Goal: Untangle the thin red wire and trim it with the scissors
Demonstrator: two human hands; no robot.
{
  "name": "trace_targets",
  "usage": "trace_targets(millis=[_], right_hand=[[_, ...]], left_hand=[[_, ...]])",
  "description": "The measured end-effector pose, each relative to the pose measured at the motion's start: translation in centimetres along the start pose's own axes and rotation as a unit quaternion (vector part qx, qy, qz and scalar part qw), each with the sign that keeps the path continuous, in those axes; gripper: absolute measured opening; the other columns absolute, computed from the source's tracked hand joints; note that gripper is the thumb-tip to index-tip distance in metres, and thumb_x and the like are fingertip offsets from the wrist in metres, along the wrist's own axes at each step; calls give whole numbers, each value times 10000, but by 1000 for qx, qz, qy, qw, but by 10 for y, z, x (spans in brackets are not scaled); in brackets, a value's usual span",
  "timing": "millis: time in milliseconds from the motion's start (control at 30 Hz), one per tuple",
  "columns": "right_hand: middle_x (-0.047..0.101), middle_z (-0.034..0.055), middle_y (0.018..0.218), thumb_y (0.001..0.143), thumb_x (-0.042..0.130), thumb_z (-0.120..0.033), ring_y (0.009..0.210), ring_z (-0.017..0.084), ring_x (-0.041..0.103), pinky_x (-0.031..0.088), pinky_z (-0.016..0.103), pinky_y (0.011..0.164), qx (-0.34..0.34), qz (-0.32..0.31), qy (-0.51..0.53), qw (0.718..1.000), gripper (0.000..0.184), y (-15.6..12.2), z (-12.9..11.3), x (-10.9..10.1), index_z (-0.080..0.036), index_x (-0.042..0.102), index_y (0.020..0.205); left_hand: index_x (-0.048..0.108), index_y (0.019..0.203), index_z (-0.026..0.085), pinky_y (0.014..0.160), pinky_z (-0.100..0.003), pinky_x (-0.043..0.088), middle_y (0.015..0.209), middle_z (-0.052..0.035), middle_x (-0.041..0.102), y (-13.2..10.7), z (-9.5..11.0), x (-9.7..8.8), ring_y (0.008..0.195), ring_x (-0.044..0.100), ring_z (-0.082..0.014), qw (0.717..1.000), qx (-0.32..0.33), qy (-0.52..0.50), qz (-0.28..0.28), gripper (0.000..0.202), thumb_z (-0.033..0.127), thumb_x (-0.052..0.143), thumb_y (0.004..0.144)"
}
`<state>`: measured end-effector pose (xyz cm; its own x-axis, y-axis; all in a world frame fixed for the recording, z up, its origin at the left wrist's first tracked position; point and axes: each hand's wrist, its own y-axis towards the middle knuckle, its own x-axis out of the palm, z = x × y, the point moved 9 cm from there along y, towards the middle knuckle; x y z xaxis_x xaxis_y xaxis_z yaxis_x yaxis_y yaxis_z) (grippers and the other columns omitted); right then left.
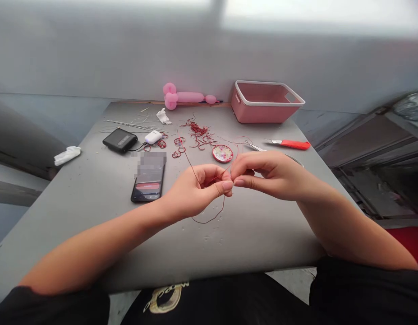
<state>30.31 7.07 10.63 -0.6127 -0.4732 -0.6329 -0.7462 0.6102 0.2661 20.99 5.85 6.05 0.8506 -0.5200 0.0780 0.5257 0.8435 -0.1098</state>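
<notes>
A thin dark red cord (pixel 213 220) runs through the fingers of both hands, with a loose loop hanging below and one end rising to the upper left. My left hand (pixel 204 187) pinches it between thumb and forefinger. Meeting it fingertip to fingertip, my right hand (pixel 266 174) is also closed on the cord. The exact spot where they meet is partly hidden by the fingers. Just behind the hands lies a round red-rimmed dish (pixel 222 153) of small pale and pink pieces. Farther back is a tangled heap of short red cords (pixel 198 130).
Several cord rings (pixel 179 141) lie left of the heap. A phone (pixel 148 178), a black power bank (pixel 120 140) and a white case (pixel 153 137) sit left. At right are scissors (pixel 254 146) and a red-handled cutter (pixel 294 144). Behind stand a pink basket (pixel 263 113) and a pink balloon (pixel 188 97).
</notes>
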Motion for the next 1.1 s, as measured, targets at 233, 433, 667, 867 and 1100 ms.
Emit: trace_targets(millis=[233,433,667,867,1100], right_hand=[[706,18,767,910,599,-127,682,124,560,483,289,645,-106,117,-211,965,101,-10,-33,-5,-196,673,908],[739,32,787,835,684,-106,643,148,542,495,302,585,-207,243,-385,866,140,-23,-61,-10,-218,663,918],[730,-27,698,784,721,-91,582,142,566,480,316,549,-252,309,-469,788,205,-37,-78,-15,-269,673,875],[729,-50,718,823,705,-140,632,152,609,454,337,578,-216,331,-488,778,167,-40,-73,-34,-299,678,867],[723,-19,784,907,579,-151,902,226,689,448,445,853,-145,354,-530,756,170,-47,-53,-80,-245,682,808]], left_hand=[[576,765,157,576,-221,355,661,41,562,-2,3,-5,586,455,-69,999,21,-18,33,198,304,703,799],[580,772,168,553,-202,325,641,43,573,-3,-9,5,593,462,-69,994,-28,-104,-21,272,378,753,759],[568,753,155,541,-189,345,626,43,564,-3,-10,8,565,442,-57,995,-52,-79,-41,279,373,744,757],[536,773,151,525,-173,444,657,57,532,5,-9,-8,520,476,-34,997,-27,-72,-3,181,267,664,827],[526,795,148,460,-183,515,689,57,535,14,-14,-23,421,415,3,994,-33,-99,14,124,181,627,858]])
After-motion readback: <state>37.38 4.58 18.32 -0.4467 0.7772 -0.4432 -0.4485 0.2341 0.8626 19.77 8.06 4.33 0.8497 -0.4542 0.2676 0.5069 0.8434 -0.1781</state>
